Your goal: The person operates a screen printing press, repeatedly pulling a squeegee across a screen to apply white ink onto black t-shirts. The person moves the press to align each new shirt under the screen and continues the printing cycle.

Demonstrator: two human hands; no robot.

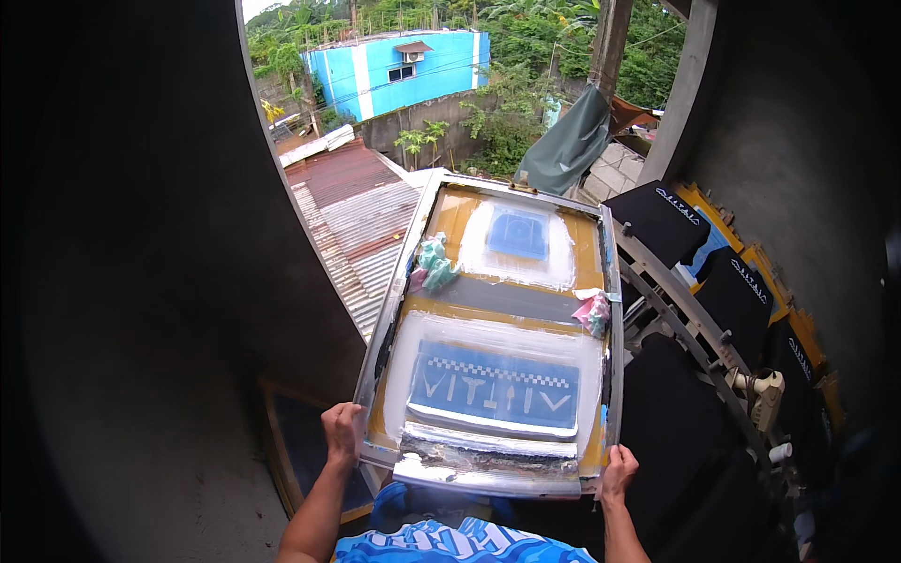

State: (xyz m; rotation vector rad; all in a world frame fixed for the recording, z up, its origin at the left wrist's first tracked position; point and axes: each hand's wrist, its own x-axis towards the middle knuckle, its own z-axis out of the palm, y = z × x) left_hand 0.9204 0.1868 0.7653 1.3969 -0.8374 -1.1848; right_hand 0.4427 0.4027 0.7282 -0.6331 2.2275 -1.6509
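Grey walls flank open air; my left hand, right hand clenched on rectangular silver-metal screen frame, side edges.

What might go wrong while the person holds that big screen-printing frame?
The paint-smeared squeegee lies across the near end of the screen-printing frame; tilting might make it slide. The left hand and right hand grip only near the closer corners, so the far end may dip. Swung right, it could bump the black printed fabric.

The fisheye view looks down from head height, facing outward. The framed screen is near, the blue building well beyond
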